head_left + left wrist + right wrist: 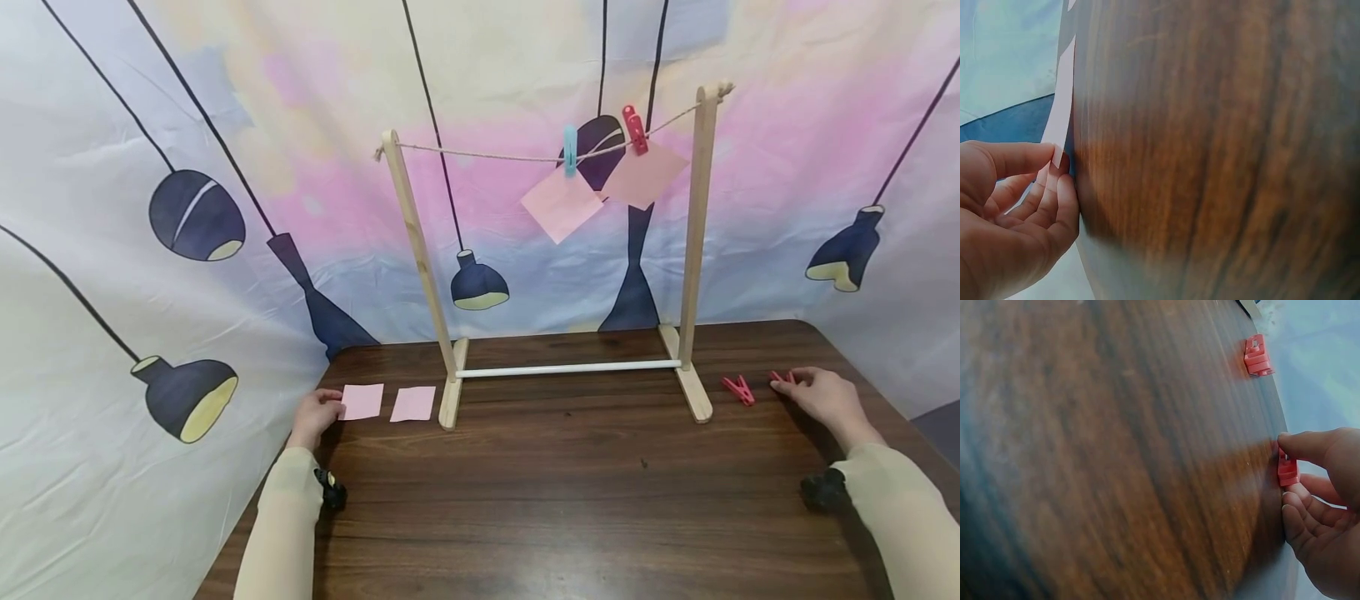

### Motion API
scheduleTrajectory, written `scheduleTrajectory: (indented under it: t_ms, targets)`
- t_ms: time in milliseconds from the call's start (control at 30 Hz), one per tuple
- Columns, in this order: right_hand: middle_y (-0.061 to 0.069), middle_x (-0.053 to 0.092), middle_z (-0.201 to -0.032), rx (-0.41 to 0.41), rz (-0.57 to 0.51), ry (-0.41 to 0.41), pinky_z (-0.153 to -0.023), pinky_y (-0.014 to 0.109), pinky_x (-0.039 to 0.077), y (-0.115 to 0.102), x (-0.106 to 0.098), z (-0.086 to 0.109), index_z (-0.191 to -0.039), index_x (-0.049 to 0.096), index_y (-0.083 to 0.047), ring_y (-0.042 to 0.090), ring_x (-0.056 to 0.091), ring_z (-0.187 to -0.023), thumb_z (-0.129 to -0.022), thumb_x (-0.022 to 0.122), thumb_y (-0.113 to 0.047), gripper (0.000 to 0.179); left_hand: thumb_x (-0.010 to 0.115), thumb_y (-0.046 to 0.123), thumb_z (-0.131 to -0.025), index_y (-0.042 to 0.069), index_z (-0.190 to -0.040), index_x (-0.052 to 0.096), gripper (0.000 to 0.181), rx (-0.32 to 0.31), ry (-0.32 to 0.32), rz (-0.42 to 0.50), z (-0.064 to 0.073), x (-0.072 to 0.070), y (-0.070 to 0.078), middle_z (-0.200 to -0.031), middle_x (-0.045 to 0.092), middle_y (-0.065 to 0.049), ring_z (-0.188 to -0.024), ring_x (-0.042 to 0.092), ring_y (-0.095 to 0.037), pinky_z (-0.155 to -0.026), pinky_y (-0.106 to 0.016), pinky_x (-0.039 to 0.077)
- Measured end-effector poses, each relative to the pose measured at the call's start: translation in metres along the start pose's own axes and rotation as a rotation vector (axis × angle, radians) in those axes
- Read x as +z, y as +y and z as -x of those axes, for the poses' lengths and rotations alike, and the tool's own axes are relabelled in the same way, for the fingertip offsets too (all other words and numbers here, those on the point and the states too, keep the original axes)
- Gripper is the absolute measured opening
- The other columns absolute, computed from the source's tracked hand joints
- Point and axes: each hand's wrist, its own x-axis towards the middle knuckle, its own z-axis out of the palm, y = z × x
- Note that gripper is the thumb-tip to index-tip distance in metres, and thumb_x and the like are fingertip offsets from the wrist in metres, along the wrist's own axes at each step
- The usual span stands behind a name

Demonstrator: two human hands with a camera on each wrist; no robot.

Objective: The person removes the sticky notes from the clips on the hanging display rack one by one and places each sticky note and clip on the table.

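Observation:
At the table's left side my left hand [318, 415] pinches the edge of a pink paper square [363, 402] between thumb and fingers; the left wrist view shows the paper [1063, 103] raised at that edge. A second pink paper square [413, 404] lies just right of it. Over on the right, my right hand [828, 404] grips a red clothespin [782, 377] between thumb and fingers, close to the tabletop. The right wrist view shows this clothespin [1287, 469] partly covered by the thumb. Another red clothespin [738, 390] lies to its left.
A wooden stand [697, 233] with a string [487, 155] rises at the back of the table. From the string hang two pink papers, one [562, 204] under a blue clothespin [571, 151], the other [647, 175] under a red clothespin [634, 130]. A white rod [570, 369] joins the feet.

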Motion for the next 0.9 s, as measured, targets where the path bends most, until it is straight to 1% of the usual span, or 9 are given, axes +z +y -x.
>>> scheduleTrajectory:
  t_ms: [200,400,600,700,767,900]
  targets:
    - [0.021,0.057,-0.078,-0.008,0.007,0.008,-0.063,0.045,0.047,0.0005,0.0009,-0.0006,-0.119,0.047,0.026,0.033,0.052,-0.071,-0.102,0.058,-0.032,0.061,0.058,0.000,-0.088,-0.014,-0.127,0.054,0.042,0.005,0.003,-0.003,0.0018,0.0007,-0.0001,-0.121,0.056,-0.030,-0.097,0.053,-0.035,-0.072,-0.031,0.048]
    - [0.022,0.058,-0.079,-0.007,0.013,-0.004,-0.065,0.048,0.048,0.0020,0.0020,-0.0013,-0.120,0.047,0.027,0.033,0.052,-0.072,-0.103,0.057,-0.033,0.063,0.057,0.000,-0.089,-0.014,-0.127,0.054,0.041,0.017,0.007,-0.010,0.0037,0.0010,-0.0009,-0.117,0.059,-0.031,-0.097,0.054,-0.035,-0.072,-0.031,0.047]
    - [0.027,0.059,-0.084,-0.006,0.018,-0.020,-0.069,0.054,0.049,0.0037,0.0007,-0.0028,-0.121,0.047,0.028,0.036,0.054,-0.074,-0.103,0.057,-0.036,0.067,0.056,-0.001,-0.089,-0.014,-0.128,0.053,0.042,0.016,0.000,-0.007,0.0059,0.0010,-0.0005,-0.122,0.055,-0.030,-0.097,0.052,-0.035,-0.072,-0.032,0.047]
    - [0.029,0.059,-0.086,-0.004,0.020,-0.021,-0.070,0.056,0.049,0.0039,0.0002,-0.0031,-0.121,0.047,0.028,0.038,0.055,-0.076,-0.103,0.057,-0.038,0.069,0.056,-0.001,-0.089,-0.013,-0.128,0.053,0.041,0.016,0.002,-0.005,0.0057,0.0010,-0.0011,-0.122,0.056,-0.030,-0.097,0.053,-0.035,-0.073,-0.032,0.047]
    - [0.031,0.059,-0.088,-0.004,0.022,-0.021,-0.070,0.057,0.049,0.0037,-0.0003,-0.0030,-0.121,0.047,0.028,0.039,0.055,-0.077,-0.103,0.056,-0.040,0.071,0.057,0.000,-0.090,-0.013,-0.128,0.054,0.040,0.021,0.005,-0.007,0.0044,0.0009,-0.0024,-0.121,0.058,-0.031,-0.099,0.054,-0.035,-0.075,-0.033,0.048]
    - [0.038,0.058,-0.096,-0.004,0.023,-0.015,-0.073,0.060,0.049,0.0024,-0.0018,-0.0022,-0.121,0.047,0.028,0.046,0.058,-0.082,-0.102,0.056,-0.043,0.074,0.057,0.003,-0.095,-0.014,-0.129,0.053,0.038,0.030,0.005,-0.002,0.0016,0.0001,-0.0055,-0.123,0.056,-0.033,-0.105,0.057,-0.038,-0.082,-0.036,0.051]
